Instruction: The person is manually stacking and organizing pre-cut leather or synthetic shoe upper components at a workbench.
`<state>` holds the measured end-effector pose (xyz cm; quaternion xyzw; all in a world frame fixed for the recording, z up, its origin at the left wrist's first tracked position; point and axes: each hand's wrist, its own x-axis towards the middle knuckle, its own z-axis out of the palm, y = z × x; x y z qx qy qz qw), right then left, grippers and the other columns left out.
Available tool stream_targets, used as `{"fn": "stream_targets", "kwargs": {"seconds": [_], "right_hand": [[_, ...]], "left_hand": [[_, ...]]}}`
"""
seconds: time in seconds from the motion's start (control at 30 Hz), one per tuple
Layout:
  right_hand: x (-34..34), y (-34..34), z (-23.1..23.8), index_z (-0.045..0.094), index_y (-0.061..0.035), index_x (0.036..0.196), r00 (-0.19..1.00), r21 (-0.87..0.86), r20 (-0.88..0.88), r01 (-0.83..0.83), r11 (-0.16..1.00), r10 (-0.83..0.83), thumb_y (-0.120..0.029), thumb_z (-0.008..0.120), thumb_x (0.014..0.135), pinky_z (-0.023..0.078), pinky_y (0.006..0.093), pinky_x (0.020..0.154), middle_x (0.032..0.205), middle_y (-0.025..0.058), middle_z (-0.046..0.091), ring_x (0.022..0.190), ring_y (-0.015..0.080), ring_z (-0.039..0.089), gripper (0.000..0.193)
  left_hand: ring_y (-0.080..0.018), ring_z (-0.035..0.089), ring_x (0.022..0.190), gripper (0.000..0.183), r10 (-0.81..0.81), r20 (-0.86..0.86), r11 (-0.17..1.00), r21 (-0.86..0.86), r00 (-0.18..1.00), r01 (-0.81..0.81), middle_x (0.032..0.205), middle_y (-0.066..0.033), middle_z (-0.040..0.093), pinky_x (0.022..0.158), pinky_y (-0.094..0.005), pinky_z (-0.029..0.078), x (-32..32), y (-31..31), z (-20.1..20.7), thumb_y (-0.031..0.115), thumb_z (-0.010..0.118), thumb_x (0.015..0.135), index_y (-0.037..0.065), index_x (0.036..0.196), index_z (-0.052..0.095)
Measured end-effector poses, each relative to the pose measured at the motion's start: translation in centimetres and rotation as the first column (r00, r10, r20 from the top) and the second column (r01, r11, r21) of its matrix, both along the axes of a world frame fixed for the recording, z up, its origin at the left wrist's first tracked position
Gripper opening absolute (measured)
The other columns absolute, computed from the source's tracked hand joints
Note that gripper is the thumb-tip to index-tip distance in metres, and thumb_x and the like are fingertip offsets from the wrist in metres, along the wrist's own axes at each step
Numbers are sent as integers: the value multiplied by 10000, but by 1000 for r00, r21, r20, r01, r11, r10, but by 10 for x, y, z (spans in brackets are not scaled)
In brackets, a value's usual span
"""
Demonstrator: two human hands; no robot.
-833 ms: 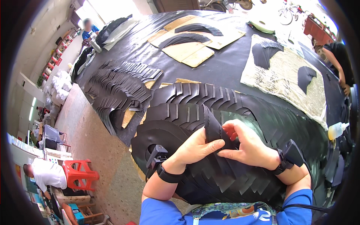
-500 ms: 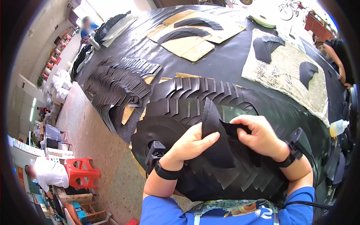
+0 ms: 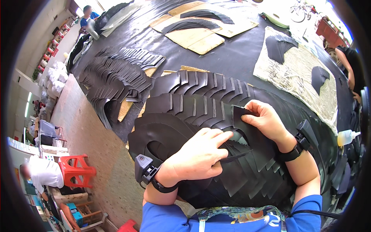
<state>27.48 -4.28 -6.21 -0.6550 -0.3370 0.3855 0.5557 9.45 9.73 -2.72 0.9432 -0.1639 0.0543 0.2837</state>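
Observation:
My right hand [image 3: 264,120] pinches the upper corner of a flat black leather-like piece [image 3: 253,133] between thumb and fingers. My left hand [image 3: 201,154] is closed, palm down, its index finger pointing toward that piece. A thin black leather-like piece [image 3: 239,155], seen nearly edge-on, sticks out from between the left fingers and thumb; most of it is hidden. Both hands are over a broad spread of overlapping black pieces [image 3: 201,191] in front of me. Further rows of black pieces [image 3: 201,83] fan out just beyond my hands.
Another heap of black pieces [image 3: 116,75] lies to the left on the black-covered table [image 3: 232,48]. Cardboard sheets [image 3: 206,45] and a pale cloth [image 3: 290,79] bear more pieces. A small bottle [image 3: 346,137] stands right. Red stools [image 3: 79,170] and people are around.
My left hand has turned palm down, and the piece that stood up by it now shows nearly edge-on. My right hand has risen slightly, with a flat piece showing below its fingers.

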Motion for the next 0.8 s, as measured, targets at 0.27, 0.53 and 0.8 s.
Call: {"fn": "stream_targets", "kwargs": {"seconds": [0.27, 0.53, 0.8], "right_hand": [[-5, 4, -8, 526, -18, 820, 986, -7, 151, 66, 998, -64, -33, 610, 783, 411, 189, 650, 741, -31, 524, 699, 27, 463, 94], [-5, 3, -12, 523, -5, 806, 978, 1, 191, 88, 996, -86, -44, 611, 768, 415, 210, 641, 712, -12, 530, 678, 43, 462, 103], [-6, 5, -14, 532, -3, 805, 950, 19, 294, 105, 994, -106, -71, 624, 756, 423, 247, 613, 694, 48, 560, 640, 108, 507, 124]], "left_hand": [[-307, 474, 1044, 163, 56, -22, 996, 67, 998, -54, 1144, -198, 501, 884, -389, 363, 2, -1, -7, 140, 599, 573, 20, 681, 578], [-297, 465, 1050, 153, 71, -20, 994, 79, 997, -70, 1178, -192, 487, 877, -391, 350, 2, -3, -6, 140, 593, 589, 26, 690, 581], [-276, 441, 1067, 157, 119, -28, 982, 149, 992, -114, 1238, -189, 457, 882, -378, 329, 9, -7, -16, 138, 580, 600, 17, 699, 581]]}}
